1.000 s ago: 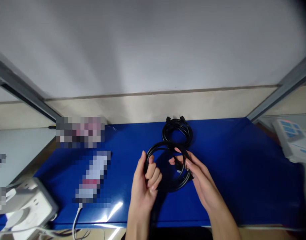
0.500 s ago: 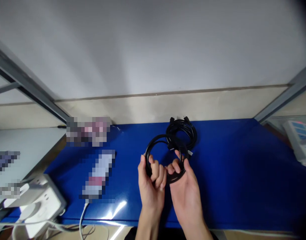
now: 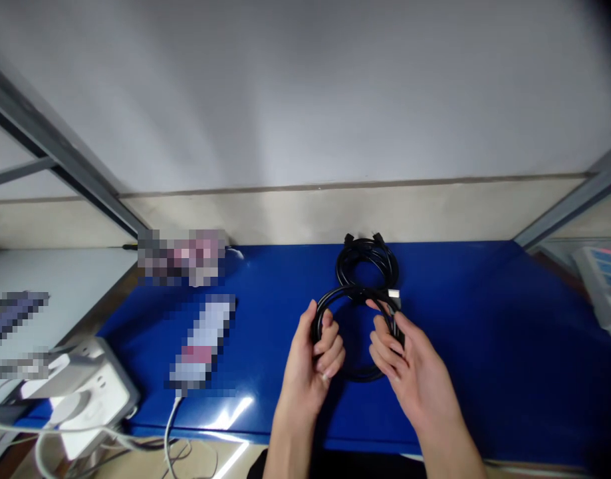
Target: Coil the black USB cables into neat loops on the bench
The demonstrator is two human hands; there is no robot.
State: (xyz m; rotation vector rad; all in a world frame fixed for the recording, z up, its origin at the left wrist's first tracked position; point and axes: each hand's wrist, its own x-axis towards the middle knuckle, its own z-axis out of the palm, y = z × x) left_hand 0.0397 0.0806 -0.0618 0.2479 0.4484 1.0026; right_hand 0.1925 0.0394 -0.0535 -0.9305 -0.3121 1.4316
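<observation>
White power strip (image 3: 86,392): at the left edge of the bench, well apart from the hands.
Blue mat (image 3: 485,346): lies under everything listed below.
Left hand (image 3: 312,362): fingers curled tight round the left side of the black cable coil (image 3: 342,293).
Coil: one loop spanning between both hands, over the mat's middle.
Right hand (image 3: 409,369): fingers wrapped round the coil's right side, with the silver plug tip (image 3: 393,293) just above them.
Second coil (image 3: 367,263): on the mat just behind the held one. Contact between the two cannot be told.

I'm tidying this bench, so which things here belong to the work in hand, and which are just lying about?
In hand: black cable coil, gripped by the left hand and right hand.
Lying about: second cable coil behind it on the blue mat; white power strip at left; white device at far right.
</observation>
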